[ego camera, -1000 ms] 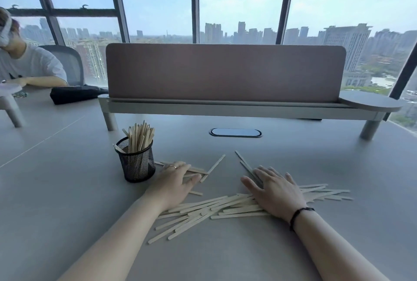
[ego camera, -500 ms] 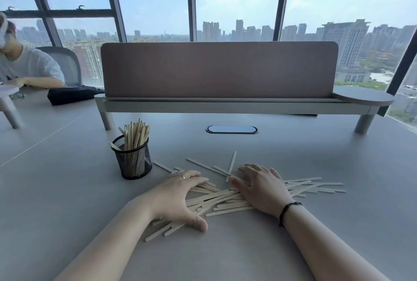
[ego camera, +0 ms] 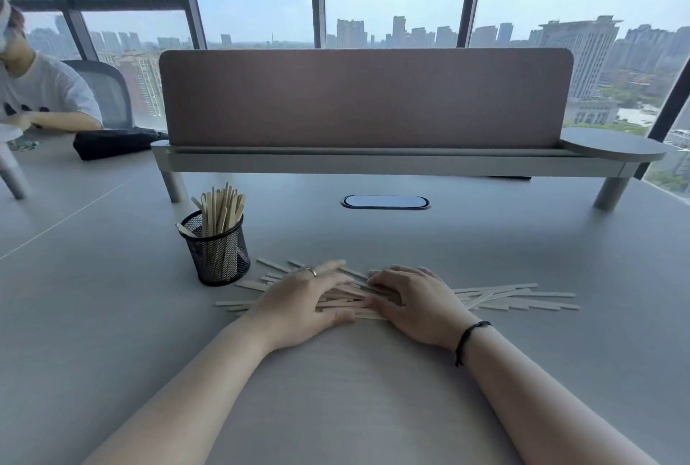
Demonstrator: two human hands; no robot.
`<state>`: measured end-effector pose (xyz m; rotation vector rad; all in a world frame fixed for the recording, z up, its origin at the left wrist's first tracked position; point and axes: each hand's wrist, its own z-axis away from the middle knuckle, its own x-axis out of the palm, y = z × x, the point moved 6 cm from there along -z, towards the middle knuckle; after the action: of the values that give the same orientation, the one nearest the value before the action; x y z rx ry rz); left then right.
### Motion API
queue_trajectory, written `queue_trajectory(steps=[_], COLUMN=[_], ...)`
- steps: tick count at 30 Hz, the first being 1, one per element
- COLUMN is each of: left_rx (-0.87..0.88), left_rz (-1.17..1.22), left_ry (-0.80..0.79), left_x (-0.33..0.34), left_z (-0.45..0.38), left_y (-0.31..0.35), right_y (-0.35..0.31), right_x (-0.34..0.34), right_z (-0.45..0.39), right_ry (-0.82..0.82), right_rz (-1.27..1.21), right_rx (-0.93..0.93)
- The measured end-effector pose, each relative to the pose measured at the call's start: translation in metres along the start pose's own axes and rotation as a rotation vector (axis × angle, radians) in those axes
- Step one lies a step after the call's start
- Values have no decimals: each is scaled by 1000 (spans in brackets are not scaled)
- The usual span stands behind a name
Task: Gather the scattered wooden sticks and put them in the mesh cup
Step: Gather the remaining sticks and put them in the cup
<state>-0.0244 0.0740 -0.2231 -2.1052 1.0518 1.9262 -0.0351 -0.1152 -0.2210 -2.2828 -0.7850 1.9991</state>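
Moved: both hands closed in since 0.5 s ago, bunching sticks (ego camera: 515, 298).
L hand (ego camera: 302, 306): fingers flat on pile.
R hand (ego camera: 414, 302): fingers curled over pile.
Mesh cup (ego camera: 216, 250): on desk (ego camera: 560, 240), left of pile, part-filled.

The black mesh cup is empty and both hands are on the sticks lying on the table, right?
Not quite. In the head view the mesh cup already holds a bunch of upright sticks. The rest is right: the left hand and right hand are both on the sticks lying on the table.

No readable text, labels or numbers anywhere.
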Motion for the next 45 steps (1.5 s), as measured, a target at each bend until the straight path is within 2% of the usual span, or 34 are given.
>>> queue_trajectory(steps=[3,7,10,13,15,18,20,24,28,31,39,45], left_rx=[-2,-41,-40,-48,-76,-151,-209,-239,-204,-189,-106,-108], left_rz=[-72,-71,-47,-129,-188,-212,-199,-157,-106,-63,-109,-55], left_ry=[12,-99,-50,-2,9,-2,-32,-76,-43,3,89,34], left_x=[1,8,5,-2,-9,-14,-10,-4,0,3,2,8], left_z=[-4,-8,-6,0,4,6,6,6,5,4,0,-4], left_y=[-2,-2,-1,2,3,-11,-23,-22,-14,-11,6,6], right_y=[-3,-7,-3,29,65,121,135,112,74,58,49,31], right_x=[-4,-7,-19,-46,-58,-53,-47,-43,-29,-20,-16,-18], right_z=[6,11,14,21,32,57,65,56,47,43,31,26], right_ry=[19,23,45,187,206,54,-8,-15,-223,-307,-16,124], right_rz=[-59,-107,-109,-18,79,68,27,-40,-107,-111,-41,61], right_rx=[-23,-11,21,149,279,500,562,458,199,121,116,78])
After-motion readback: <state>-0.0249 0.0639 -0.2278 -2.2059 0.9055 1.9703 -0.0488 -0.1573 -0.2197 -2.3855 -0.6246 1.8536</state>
